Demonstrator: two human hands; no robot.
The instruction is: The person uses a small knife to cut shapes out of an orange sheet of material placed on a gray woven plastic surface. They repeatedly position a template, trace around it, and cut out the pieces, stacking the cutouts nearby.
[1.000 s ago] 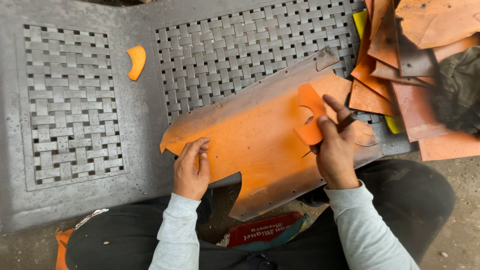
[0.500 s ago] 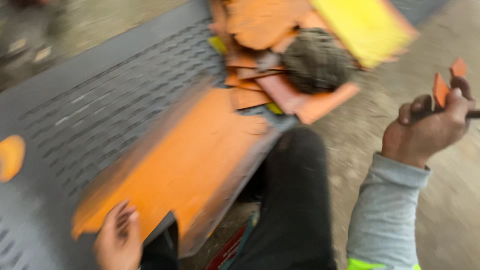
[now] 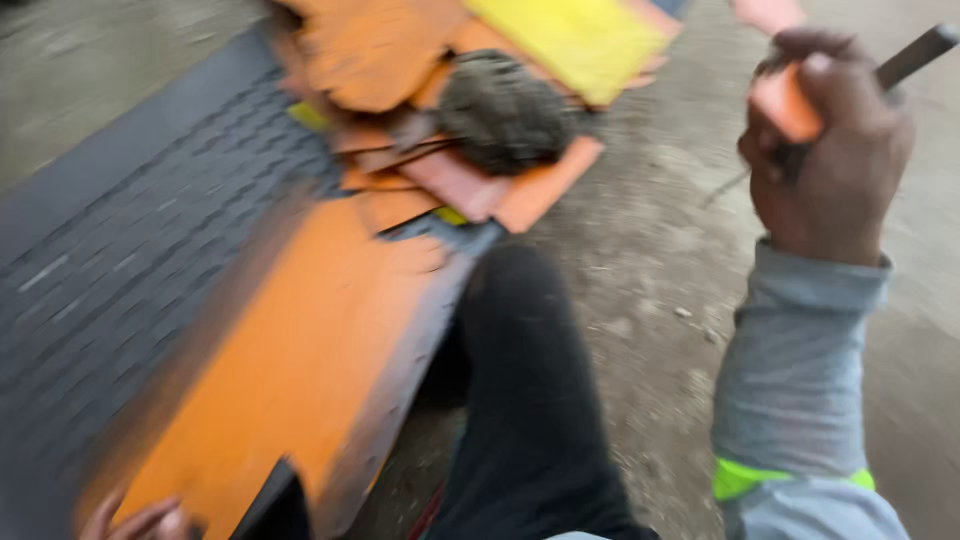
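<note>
One large orange sheet (image 3: 300,370) lies on the grey woven surface (image 3: 120,270), its long axis running from near left to far right. The left hand (image 3: 135,522) touches its near left end, fingers spread. Well apart at far right, the right hand (image 3: 825,150) is raised, pinching one small orange piece (image 3: 785,103) and a dark tool (image 3: 915,55).

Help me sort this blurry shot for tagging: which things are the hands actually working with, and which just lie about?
In use:
right hand
small orange cut piece
dark tool handle
left hand
large orange sheet

Lying about:
pile of orange offcuts
yellow sheet
grey-brown lump
grey woven bench
</note>
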